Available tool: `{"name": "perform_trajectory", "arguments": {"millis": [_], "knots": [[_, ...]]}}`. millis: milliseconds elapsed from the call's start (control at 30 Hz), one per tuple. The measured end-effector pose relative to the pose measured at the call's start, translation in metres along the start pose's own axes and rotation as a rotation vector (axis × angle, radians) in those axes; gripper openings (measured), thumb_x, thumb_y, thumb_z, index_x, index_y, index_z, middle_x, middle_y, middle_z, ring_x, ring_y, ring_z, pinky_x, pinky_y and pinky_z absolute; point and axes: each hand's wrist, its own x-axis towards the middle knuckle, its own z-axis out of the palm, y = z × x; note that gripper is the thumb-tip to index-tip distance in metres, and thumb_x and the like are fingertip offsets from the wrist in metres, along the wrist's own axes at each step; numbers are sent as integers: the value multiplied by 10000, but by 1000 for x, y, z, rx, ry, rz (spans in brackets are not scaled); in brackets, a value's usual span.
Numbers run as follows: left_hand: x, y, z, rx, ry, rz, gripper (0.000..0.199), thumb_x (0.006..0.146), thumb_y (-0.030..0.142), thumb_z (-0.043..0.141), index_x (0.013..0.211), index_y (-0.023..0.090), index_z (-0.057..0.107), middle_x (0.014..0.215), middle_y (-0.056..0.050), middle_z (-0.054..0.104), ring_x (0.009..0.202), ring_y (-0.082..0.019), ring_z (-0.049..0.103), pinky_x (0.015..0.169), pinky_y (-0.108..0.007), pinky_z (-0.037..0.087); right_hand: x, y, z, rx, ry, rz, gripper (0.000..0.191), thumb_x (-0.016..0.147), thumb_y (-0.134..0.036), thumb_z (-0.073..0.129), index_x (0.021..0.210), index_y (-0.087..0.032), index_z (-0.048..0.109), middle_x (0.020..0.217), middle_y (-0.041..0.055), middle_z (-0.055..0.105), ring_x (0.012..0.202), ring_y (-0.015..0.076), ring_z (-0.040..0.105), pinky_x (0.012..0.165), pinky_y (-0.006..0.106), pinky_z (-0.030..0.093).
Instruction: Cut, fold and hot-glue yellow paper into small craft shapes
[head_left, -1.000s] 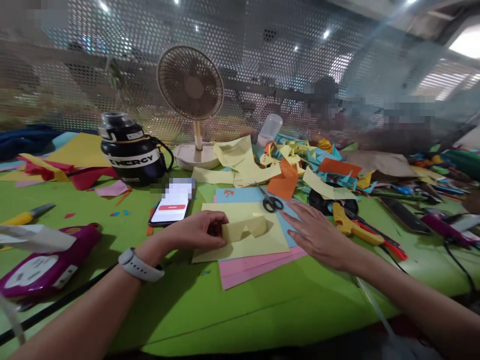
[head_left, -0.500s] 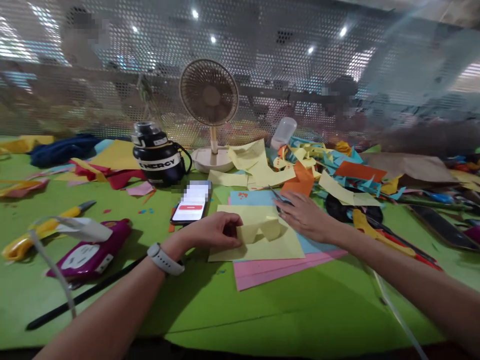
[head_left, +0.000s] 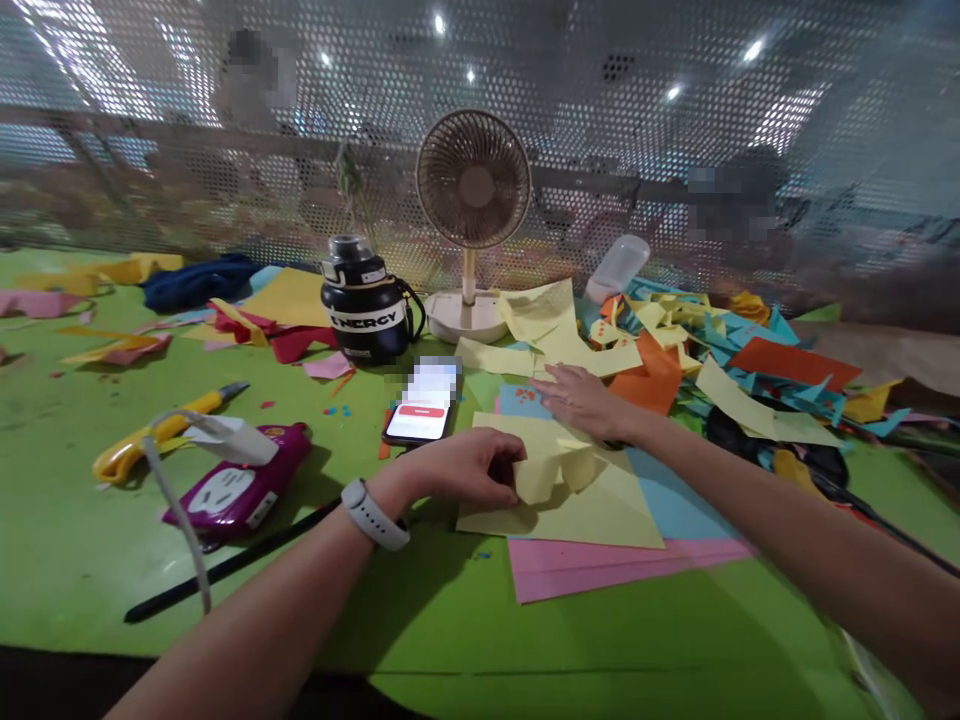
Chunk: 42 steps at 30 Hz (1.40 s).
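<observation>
My left hand (head_left: 480, 468), with a watch on its wrist, pinches the edge of a small folded yellow piece (head_left: 541, 478) between thumb and fingers. That piece stands above a flat yellow sheet (head_left: 622, 510). Under the sheet lie blue paper (head_left: 679, 500) and pink paper (head_left: 570, 575). My right hand (head_left: 581, 402) is spread palm down over the far edge of the sheets, its fingertips by small orange scraps (head_left: 526, 396) on the blue paper. Part of a dark object shows beneath its wrist.
A lit phone (head_left: 424, 400), a black bottle (head_left: 365, 310) and a fan (head_left: 474, 185) stand beyond my hands. Left are a purple power block (head_left: 244, 490) and a yellow cutter (head_left: 161, 430). Paper scraps (head_left: 750, 340) pile up at the right, near a black roll (head_left: 817, 450).
The view has turned left, so things sit further right. My right hand has moved left and away over the sheets; the scissors-like dark tool by it is now mostly hidden. My left hand keeps its pinch.
</observation>
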Motion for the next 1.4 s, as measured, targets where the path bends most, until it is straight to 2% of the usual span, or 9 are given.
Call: {"name": "perform_trajectory", "arguments": {"millis": [333, 467, 567, 667, 833, 967, 1100, 1233, 1400], "knots": [[0, 3, 1, 5, 10, 0, 122, 626, 147, 598, 723, 172, 528, 631, 40, 509, 568, -110, 461, 496, -229, 330, 10, -20, 5, -47, 67, -28, 641, 912, -592, 293, 1400, -201, 432, 1503, 124, 321, 1389, 336, 240, 1086, 483, 258], [0, 3, 2, 1, 19, -1, 121, 615, 145, 597, 710, 171, 526, 620, 42, 495, 559, -106, 449, 488, -229, 312, 13, -22, 8, -42, 53, -38, 662, 895, -624, 312, 1317, -168, 538, 1486, 161, 338, 1373, 362, 267, 1079, 508, 256], [0, 3, 2, -34, 11, -2, 132, 612, 142, 601, 727, 167, 541, 624, 40, 501, 565, -106, 455, 492, -230, 312, 14, -21, 10, -26, 59, -52, 620, 899, -606, 329, 1277, -183, 578, 1474, 145, 365, 1368, 352, 286, 1080, 511, 263], [-1, 3, 2, -108, 3, -9, 156, 614, 145, 612, 756, 164, 549, 645, 37, 525, 573, -109, 470, 501, -231, 340, 14, -17, 7, 146, 85, -6, 566, 900, -554, 374, 1254, -174, 599, 1478, 132, 362, 1376, 337, 275, 1103, 501, 234], [0, 0, -1, -240, 9, 5, 194, 616, 155, 654, 775, 164, 543, 701, 18, 598, 616, -123, 540, 552, -247, 406, 1, -10, -8, 711, 128, 94, 472, 922, -409, 329, 1250, -196, 594, 1375, 75, 518, 1332, 228, 388, 1102, 437, 286], [0, -2, -3, -272, 23, 5, 217, 629, 199, 696, 750, 169, 518, 653, 29, 594, 585, -114, 537, 514, -228, 375, -21, -12, -17, 1124, 102, 153, 428, 901, -342, 354, 1229, -221, 601, 1378, 39, 515, 1324, 207, 404, 1097, 454, 294], [-1, 2, -3, -300, 15, 2, 230, 633, 209, 705, 744, 164, 508, 636, 36, 584, 549, -97, 513, 491, -219, 350, -46, -22, -25, 1223, 79, 128, 439, 913, -273, 290, 1228, -231, 592, 1392, 17, 499, 1336, 182, 385, 1115, 469, 258], [-1, 6, -2, -307, -17, -9, 228, 644, 212, 700, 765, 159, 514, 626, 36, 575, 538, -93, 500, 491, -221, 343, -64, -34, -30, 1167, 92, 38, 427, 916, -288, 310, 1239, -257, 588, 1397, -2, 494, 1336, 194, 384, 1105, 470, 280], [-1, 4, 0, -271, -16, -29, 247, 627, 246, 707, 758, 165, 514, 633, 37, 557, 559, -106, 496, 499, -232, 343, -59, -33, -23, 1184, 165, 173, 371, 860, -326, 444, 1156, -259, 657, 1327, 20, 567, 1281, 229, 453, 1070, 453, 336]]}}
